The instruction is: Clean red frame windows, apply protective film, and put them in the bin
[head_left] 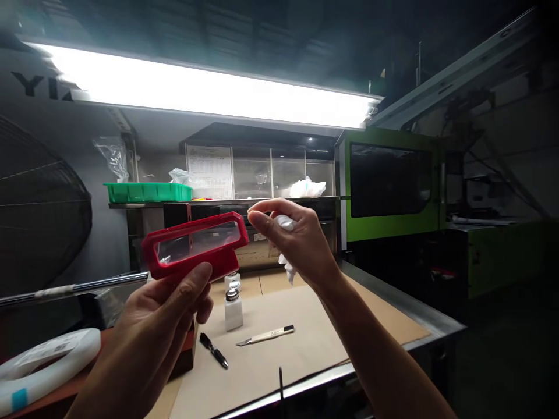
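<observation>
My left hand [170, 314] grips a red plastic frame with a clear window [218, 265], thumb on its near face, and holds it tilted up above the table. Just right of the frame, my right hand [297, 238] is closed, its thumb and forefinger pinched near the frame's right end. A crumpled white cloth or tissue [287, 266] is tucked in that hand's other fingers and hangs below. Under the hands on the table lie a craft knife [266, 336] and a black pen [213, 350]. Behind them stands a white bottle with a metal top [233, 311].
A green tray [148, 192] and a white crumpled bundle [308, 188] sit on the back shelf. At left are a large fan [39, 203] and a white roll [82, 349]. A green machine [393, 186] stands at right. A bright lamp [218, 90] hangs above.
</observation>
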